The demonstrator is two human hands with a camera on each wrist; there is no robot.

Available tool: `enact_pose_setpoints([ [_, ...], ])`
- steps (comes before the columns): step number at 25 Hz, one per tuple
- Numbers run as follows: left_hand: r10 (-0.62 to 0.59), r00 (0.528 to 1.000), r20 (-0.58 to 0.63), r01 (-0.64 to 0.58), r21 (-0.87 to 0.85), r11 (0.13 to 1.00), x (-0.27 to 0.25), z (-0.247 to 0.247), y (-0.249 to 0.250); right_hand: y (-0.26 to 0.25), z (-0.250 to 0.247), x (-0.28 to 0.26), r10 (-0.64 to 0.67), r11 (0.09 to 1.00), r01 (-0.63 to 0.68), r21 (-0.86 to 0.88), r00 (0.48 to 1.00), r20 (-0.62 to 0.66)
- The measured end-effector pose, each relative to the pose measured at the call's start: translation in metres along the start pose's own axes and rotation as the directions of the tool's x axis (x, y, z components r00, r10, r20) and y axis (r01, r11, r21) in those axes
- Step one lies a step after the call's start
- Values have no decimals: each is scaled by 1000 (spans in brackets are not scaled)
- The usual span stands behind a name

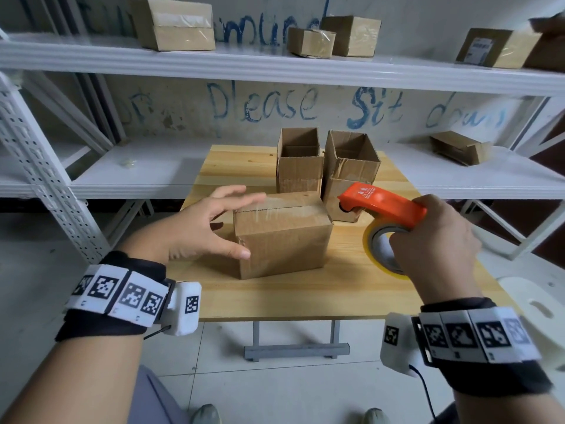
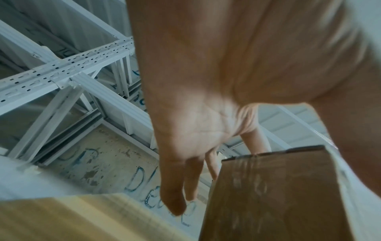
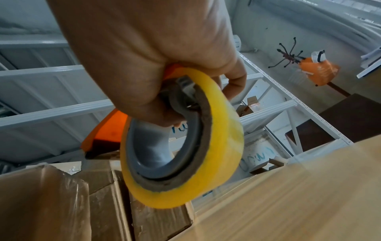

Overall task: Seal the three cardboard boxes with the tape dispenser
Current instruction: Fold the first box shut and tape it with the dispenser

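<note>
The tape dispenser (image 1: 383,206), orange with a yellow roll, is held above the right side of the table (image 1: 336,289); the right hand (image 1: 434,240) has its fingers clenched round the handle, hiding it. The closed box (image 1: 281,234) sits at table centre, clear tape across its top seam. The left hand (image 1: 211,228) hovers at its left end, fingers spread and released. Two open boxes (image 1: 299,160) (image 1: 351,166) stand behind it; their contents are hidden.

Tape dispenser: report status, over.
Right hand grips tape dispenser. Left hand open at closed box. Two rear boxes open. Nothing in the way.
</note>
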State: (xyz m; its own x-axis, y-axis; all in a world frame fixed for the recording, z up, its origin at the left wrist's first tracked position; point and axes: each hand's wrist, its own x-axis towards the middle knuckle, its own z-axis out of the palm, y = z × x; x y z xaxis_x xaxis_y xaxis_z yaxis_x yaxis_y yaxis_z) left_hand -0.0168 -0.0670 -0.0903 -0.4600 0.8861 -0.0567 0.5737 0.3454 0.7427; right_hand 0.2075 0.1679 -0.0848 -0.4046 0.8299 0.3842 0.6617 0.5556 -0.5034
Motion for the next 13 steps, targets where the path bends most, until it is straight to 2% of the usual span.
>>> enact_pose_setpoints([
  [3,45,999,16,-45,-38,998,-2,-1,-1,1,0,0,-9,998,9,70,1000,0],
  [6,32,998,-57,-31,14,999,2,4,4,0,-1,-1,-26,992,27,125,1000,-11],
  [10,30,996,-81,-22,95,995,8,11,15,-2,-3,-3,-65,974,69,218,998,-24],
  [13,81,990,-116,-60,169,984,8,17,28,-2,-4,-5,-117,951,117,287,993,-18],
])
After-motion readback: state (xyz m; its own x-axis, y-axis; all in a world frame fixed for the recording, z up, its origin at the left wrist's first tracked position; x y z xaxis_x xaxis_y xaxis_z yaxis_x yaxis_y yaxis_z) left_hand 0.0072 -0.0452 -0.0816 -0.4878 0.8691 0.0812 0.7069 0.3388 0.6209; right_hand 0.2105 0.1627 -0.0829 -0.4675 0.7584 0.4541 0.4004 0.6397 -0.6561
